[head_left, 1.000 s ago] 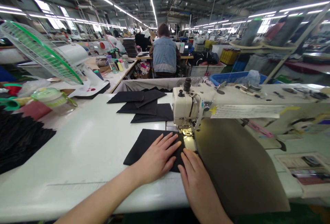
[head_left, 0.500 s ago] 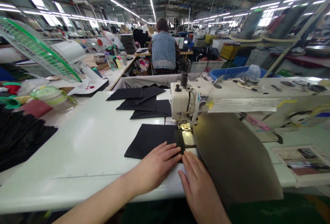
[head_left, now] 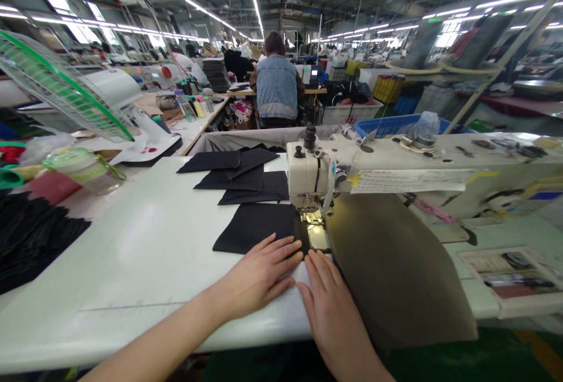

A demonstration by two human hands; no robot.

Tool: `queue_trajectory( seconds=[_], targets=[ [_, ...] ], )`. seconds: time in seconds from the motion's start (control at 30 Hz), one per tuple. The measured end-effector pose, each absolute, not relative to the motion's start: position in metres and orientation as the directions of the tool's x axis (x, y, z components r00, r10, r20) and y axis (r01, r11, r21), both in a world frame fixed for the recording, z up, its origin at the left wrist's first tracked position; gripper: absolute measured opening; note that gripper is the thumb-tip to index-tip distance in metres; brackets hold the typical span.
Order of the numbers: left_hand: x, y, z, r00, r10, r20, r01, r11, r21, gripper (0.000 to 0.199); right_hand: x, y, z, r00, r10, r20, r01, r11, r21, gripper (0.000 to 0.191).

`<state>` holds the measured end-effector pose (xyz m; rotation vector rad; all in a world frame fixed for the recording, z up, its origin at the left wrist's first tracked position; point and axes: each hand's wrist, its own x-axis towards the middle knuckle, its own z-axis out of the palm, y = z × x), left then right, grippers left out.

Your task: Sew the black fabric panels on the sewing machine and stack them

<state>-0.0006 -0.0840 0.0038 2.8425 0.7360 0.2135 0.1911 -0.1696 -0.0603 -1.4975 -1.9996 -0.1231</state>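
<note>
A black fabric piece [head_left: 259, 226] lies on the pale table, its right edge at the lit needle area of the sewing machine [head_left: 308, 173]. My left hand [head_left: 264, 270] rests flat with spread fingers on the fabric's lower right part. My right hand [head_left: 328, 294] lies beside it, fingers stretched forward, the tips at the fabric's near right corner. Neither hand grips anything. Several other black pieces [head_left: 237, 176] lie overlapping behind the fabric, left of the machine head.
At the left stand a fan [head_left: 65, 88], a lidded jar [head_left: 83, 168] and a dark fabric pile [head_left: 35, 235]. A brown board [head_left: 396, 264] lies right of the needle. Ahead sits a person in a denim vest [head_left: 277, 88], near a blue basket [head_left: 396, 124].
The fabric piece has moved forward along the needle area, and both hands have moved forward with it. The whole view has shifted slightly.
</note>
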Motion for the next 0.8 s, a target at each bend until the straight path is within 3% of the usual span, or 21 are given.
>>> queue_trajectory(
  seconds=[0.47,0.8],
  targets=[
    [0.007,-0.014,0.004,0.847,0.514,0.134,0.470,-0.843,0.261,0.041,0.191,-0.165,-0.057,-0.156,0.847,0.509,0.893,0.341,-0.294,0.042],
    [0.007,-0.009,0.003,0.827,0.544,0.141,0.502,-0.829,0.247,0.042,0.187,-0.164,-0.061,-0.119,0.818,0.563,0.893,0.337,-0.299,0.041]
  ],
)
